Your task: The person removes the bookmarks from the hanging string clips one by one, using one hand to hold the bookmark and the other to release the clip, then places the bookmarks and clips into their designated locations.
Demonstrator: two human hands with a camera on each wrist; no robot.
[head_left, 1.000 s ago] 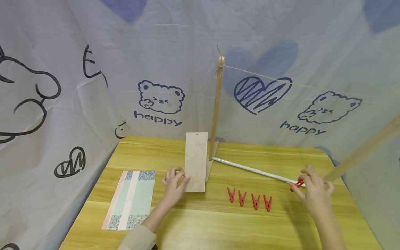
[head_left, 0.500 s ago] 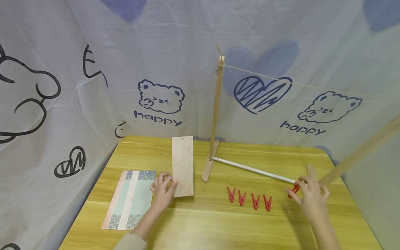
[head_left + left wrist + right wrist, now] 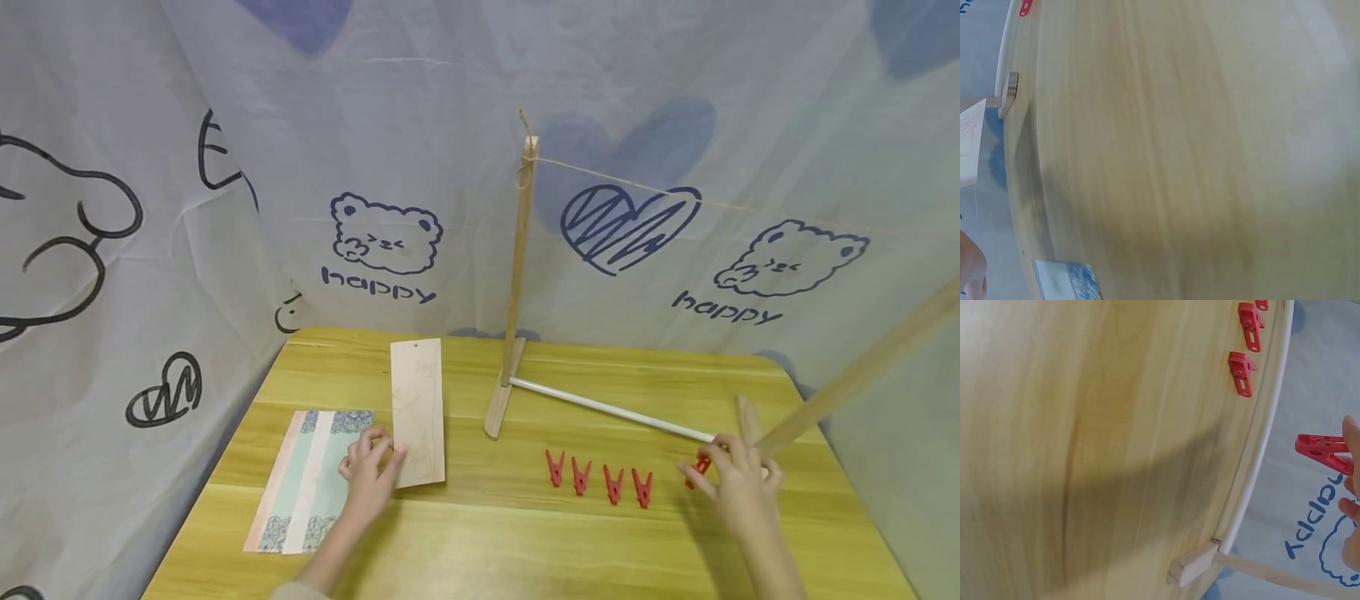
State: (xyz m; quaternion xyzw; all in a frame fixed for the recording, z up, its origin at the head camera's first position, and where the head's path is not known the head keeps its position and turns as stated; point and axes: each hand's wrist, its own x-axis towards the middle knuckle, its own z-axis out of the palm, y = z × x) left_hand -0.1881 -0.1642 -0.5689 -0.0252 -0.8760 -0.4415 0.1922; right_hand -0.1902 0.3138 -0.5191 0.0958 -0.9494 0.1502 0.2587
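My left hand pinches the left edge of a pale rectangular card, which has a small hole near its top and stands upright over the table. In the left wrist view, only part of that card and some fingers show at the left edge. Between thumb and fingers, my right hand pinches a red clothespin in front of the right post. The right wrist view shows this clothespin raised above the table. Several more red clothespins lie in a row between the hands.
Patterned cards lie on the table at the left, partly behind my left hand. A wooden frame has a left post, a right post, a white bottom rod and a string across the top.
My left hand has carried the card leftward and a little nearer, away from the left post. My right hand, with the clothespin, has shifted slightly left and nearer. The clothespins in the row are unmoved.
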